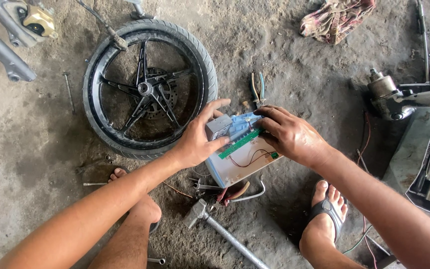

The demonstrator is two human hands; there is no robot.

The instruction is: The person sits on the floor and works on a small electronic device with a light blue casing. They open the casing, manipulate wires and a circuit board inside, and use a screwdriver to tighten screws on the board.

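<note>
- Step in hand, by my read: working on the innards of an opened electrical unit – pale plastic casing, held low over the dirt floor, just right of the wheel.
- Left hand: grasping the unit's left end, thumb hooked over a small grey block, fingers spread along the top.
- Right hand: fingertips pinched at the end of the green circuit board, by the light-blue plastic part.
- Board is a thin flat strip lying diagonally; red and black wires loop loose under it inside the casing.
- Next move likely needs a light two-finger pull or press on the board, left hand bracing the shell; wires look thin, easy to snag.
- Around: pliers with blue-green handles beyond the unit, red-handled pliers and a steel-handled hammer on the near side.
- Wheel: black rubber tyre, spoked alloy, brake disc. Floor gritty, dusty.
</note>
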